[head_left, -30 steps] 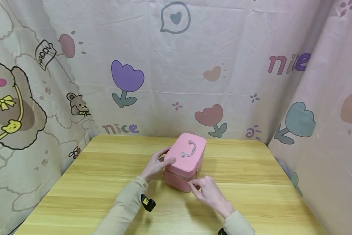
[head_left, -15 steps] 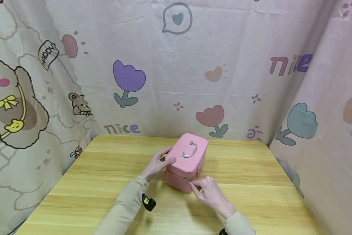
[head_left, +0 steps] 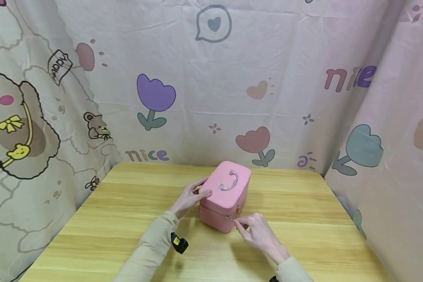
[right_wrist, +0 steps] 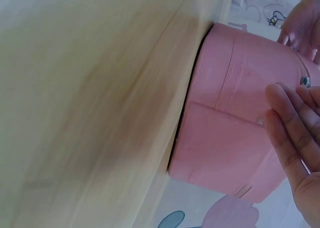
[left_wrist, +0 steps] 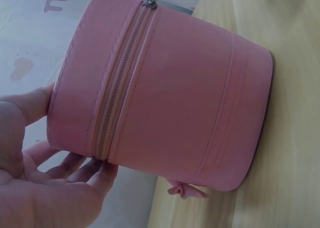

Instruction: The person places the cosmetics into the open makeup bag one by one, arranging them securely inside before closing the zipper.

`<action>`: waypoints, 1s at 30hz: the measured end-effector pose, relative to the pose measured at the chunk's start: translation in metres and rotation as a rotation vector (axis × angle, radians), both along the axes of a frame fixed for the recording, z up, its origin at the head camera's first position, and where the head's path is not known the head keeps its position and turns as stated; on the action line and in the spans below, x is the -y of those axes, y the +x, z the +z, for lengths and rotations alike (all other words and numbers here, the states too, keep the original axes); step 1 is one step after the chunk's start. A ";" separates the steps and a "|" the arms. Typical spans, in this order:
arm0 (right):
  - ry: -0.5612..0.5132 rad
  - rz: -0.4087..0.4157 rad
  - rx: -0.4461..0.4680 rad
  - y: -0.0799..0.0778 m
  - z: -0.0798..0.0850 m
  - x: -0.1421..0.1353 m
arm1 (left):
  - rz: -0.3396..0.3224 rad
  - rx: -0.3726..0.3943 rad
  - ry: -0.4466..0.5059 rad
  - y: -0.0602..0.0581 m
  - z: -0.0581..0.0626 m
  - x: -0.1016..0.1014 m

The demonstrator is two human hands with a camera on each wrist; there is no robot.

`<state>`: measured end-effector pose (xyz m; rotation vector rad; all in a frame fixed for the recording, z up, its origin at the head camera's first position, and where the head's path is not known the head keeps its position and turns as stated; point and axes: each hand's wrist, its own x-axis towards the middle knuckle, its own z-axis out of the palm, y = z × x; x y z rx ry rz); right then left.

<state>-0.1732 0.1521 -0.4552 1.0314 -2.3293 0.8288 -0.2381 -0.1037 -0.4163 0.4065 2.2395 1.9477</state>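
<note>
A pink zippered cosmetic case (head_left: 215, 200) stands upright on the table, its lid down. The person's left hand (head_left: 188, 199) grips its left side, thumb on the lid's edge and fingers round the side. In the left wrist view the zipper (left_wrist: 120, 83) runs along the near face with its teeth meshed, up to the slider (left_wrist: 150, 4). At the near right corner the right hand (head_left: 262, 234) pinches the zipper pull between thumb and forefinger; the fingertips mostly hide the pull. The right wrist view shows the right hand's other fingers (right_wrist: 295, 133) extended beside the case.
A curved silver handle (head_left: 230, 181) is fixed on the lid. The wooden table (head_left: 296, 199) extends on all sides of the case. Patterned curtains (head_left: 200, 98) hang behind and at both sides. A black wrist camera (head_left: 179, 243) sits below the left sleeve.
The right hand has moved slightly right, drawing the zipper slider along the near face toward the right corner. The left hand keeps its grip on the case.
</note>
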 end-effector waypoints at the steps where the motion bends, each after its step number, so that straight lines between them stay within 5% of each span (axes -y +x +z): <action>1: -0.003 -0.004 0.007 0.000 0.000 -0.002 | 0.000 -0.001 -0.005 0.000 0.000 0.000; 7: -0.017 -0.028 0.062 -0.002 0.000 -0.008 | -0.008 0.000 -0.007 0.001 0.000 0.001; 30: -0.056 -0.195 0.048 -0.014 0.001 -0.017 | -0.007 0.001 -0.004 0.001 -0.001 0.002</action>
